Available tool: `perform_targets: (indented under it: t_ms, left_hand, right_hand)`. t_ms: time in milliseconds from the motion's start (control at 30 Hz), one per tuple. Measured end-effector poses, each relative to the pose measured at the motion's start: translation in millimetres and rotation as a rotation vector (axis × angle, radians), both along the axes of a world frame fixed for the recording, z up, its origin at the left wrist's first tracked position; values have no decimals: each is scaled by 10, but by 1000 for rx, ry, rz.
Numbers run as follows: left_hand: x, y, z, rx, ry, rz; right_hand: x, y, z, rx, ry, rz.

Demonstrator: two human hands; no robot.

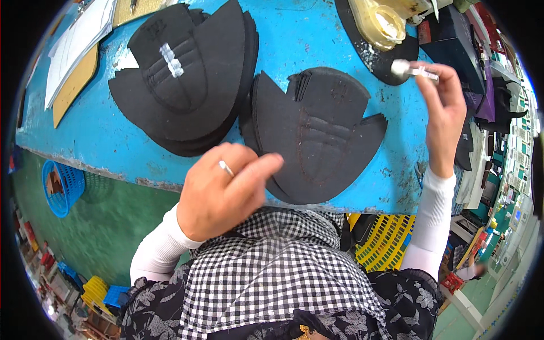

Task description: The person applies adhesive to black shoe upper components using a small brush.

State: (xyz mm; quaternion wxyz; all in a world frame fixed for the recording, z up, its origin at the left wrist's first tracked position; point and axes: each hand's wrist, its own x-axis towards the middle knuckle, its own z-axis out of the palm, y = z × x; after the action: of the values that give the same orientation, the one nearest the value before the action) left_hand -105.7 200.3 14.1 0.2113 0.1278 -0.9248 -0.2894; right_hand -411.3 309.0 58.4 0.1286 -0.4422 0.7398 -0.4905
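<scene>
My right hand (445, 105) is raised at the right, pinching a small glue brush (422, 72) with a short metallic-looking handle and a white, paste-covered tip. In front of my body, my left hand (224, 190) is loosely curled, with a ring on one finger; nothing shows in it. It hovers by the near left edge of a stack of black shoe-upper pieces (340, 153), whose top piece has ridged lines and a notched outline. Further left lies a second stack of black shoe-upper pieces (209, 107), its top piece carrying a streak of white paste (171, 60).
A cream glue pot (377, 34) with white paste stands on a dark, paste-spotted mat (362, 48) at the back right of the blue table (209, 173). Papers (79, 42) lie far left. Boxes crowd the right. Below are a blue basket (72, 187) and a yellow basket (388, 241).
</scene>
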Motion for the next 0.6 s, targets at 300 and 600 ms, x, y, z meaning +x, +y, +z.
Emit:
perform_targets:
  t_ms: [300,600]
  left_hand:
    - [-285,309,-78,-98,52,-311]
    - [-281,323,-13,-98,0,-327]
  right_hand:
    - [718,186,-130,131,272,406]
    - [630,-19,-226,57,595,258]
